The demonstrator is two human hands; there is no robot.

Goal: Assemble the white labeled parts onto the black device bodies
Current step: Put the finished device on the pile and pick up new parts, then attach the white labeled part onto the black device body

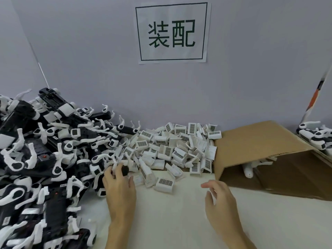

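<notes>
On white tabletop [161,221], left hand [119,187] grip pinching black device body [125,170], right hand [220,200] fingers loosely spread.

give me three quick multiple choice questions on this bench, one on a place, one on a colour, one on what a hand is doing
1. Where is the cardboard box?
A. right of the white labeled parts
B. on the black device bodies
C. on the wall

2. What colour is the writing on the wall sign?
A. red
B. dark green
C. yellow

3. What is the right hand doing?
A. gripping a box flap
B. holding a labeled part
C. hovering, holding nothing

Answers: 1 A, the box lies tipped beside that pile. 2 B, the characters are dark green. 3 C, its fingers hang loosely curled over the table.
</notes>
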